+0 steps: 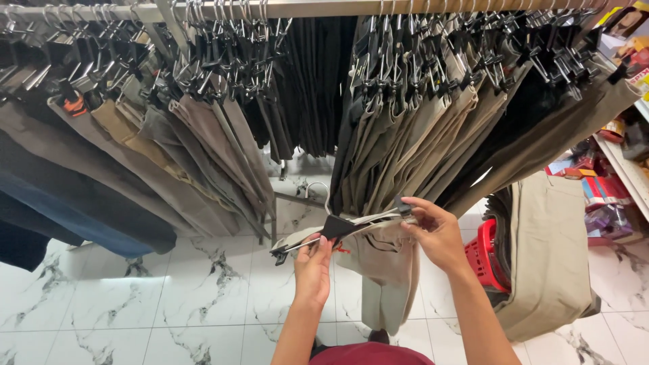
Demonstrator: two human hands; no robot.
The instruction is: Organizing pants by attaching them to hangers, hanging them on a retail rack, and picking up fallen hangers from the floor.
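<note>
Your two hands holding a clip hanger with beige trousers below a full clothes rail.

Your left hand (313,269) pinches the hanger (341,226) near its left clip; your right hand (436,233) grips the right clip, fingers closed on it. The beige trousers (387,270) hang from the hanger, over the marble floor (169,290), just below the rail (324,8) of hung trousers. A red basket (483,260) stands to your right.

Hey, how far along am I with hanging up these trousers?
Done: the rail already carries two packed groups of clipped trousers. In hand: beige trousers hang from a clip hanger; your left hand grips near one clip, your right hand pinches the other. Left: this pair isn't on the rail yet, and more folded beige trousers sit over the red basket.
</note>
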